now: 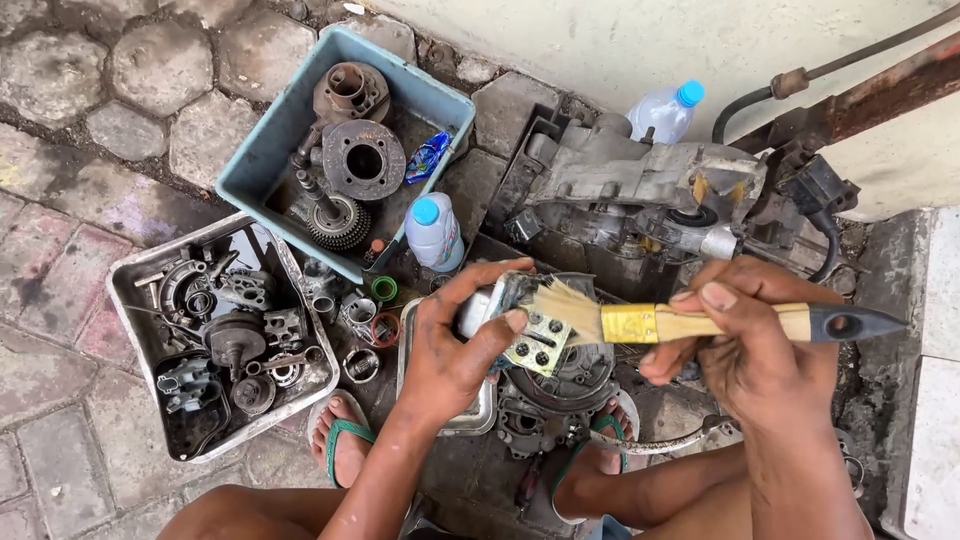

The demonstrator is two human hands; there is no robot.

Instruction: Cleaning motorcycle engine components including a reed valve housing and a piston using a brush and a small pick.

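Left hand (455,345) clamps a small perforated metal part (535,340) just above the engine case (570,385); right hand (745,340) wraps the paintbrush (690,322), lying level, bristles touching the part's right side

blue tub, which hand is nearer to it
Left. The left hand holds a small part just below and right of the blue tub; the right hand, gripping the brush, is farther right.
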